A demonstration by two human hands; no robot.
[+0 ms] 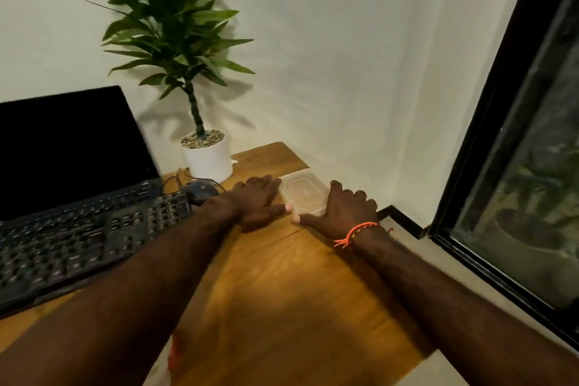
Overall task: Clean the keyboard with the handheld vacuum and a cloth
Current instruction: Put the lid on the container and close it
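A black keyboard (pixel 78 238) lies at the left of the wooden desk (pixel 282 285). Near the desk's far right corner sits a clear plastic container with a lid (pixel 302 189). My left hand (pixel 257 200) lies against its left side, fingers stretched forward and thumb touching the near left corner. My right hand (pixel 341 207), with an orange cord at the wrist, lies against its right side, thumb at the near edge. Both hands frame the container between them. No vacuum or cloth is in view.
A dark laptop screen (pixel 69 150) stands behind the keyboard. A black mouse (pixel 200 191) with its cable lies beside the keyboard's right end. A white pot with a green plant (pixel 208 157) stands at the back. A black-framed window (pixel 517 166) is at the right.
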